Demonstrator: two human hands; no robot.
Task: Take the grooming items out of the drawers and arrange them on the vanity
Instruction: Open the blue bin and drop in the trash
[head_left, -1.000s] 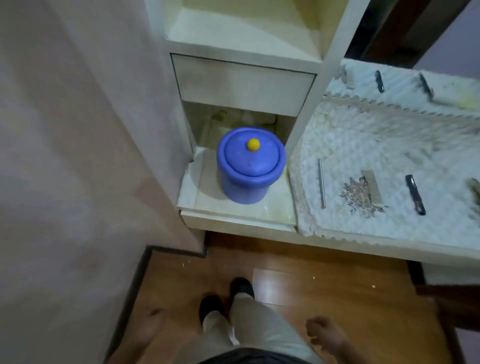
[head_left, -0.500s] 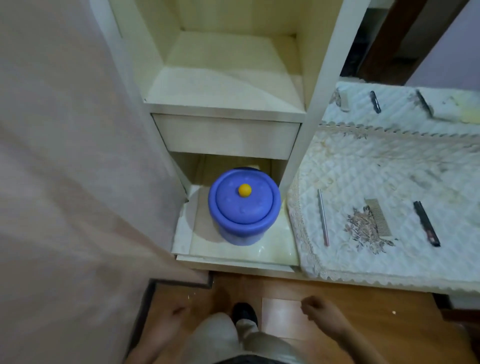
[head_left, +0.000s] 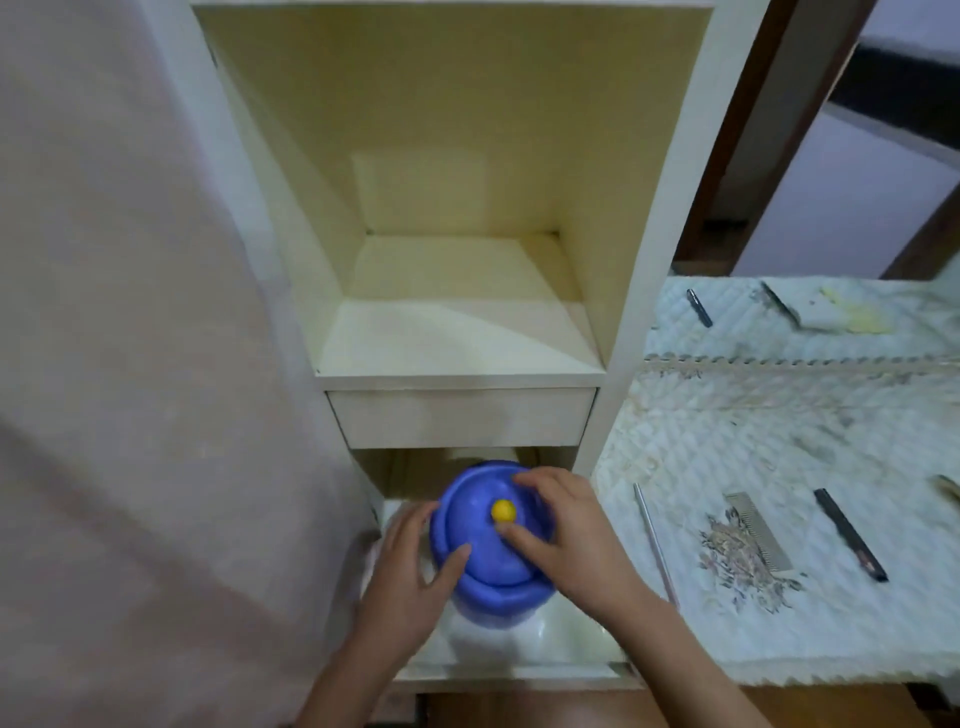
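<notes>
Cream shelving (head_left: 462, 332) rises above the blue lidded tub (head_left: 488, 566), which sits in the open lower drawer (head_left: 519, 670). Left hand (head_left: 410, 577) cups its side, fingers spread; right hand (head_left: 571, 535) pinches loosely around the yellow knob (head_left: 504, 511). Right of the tub, a metal comb (head_left: 761, 532) and black clips lie on the quilted vanity cover (head_left: 779, 447).

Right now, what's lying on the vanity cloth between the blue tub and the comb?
In the head view, only a thin metal rod lies on the cloth between the blue tub and the comb.
</notes>
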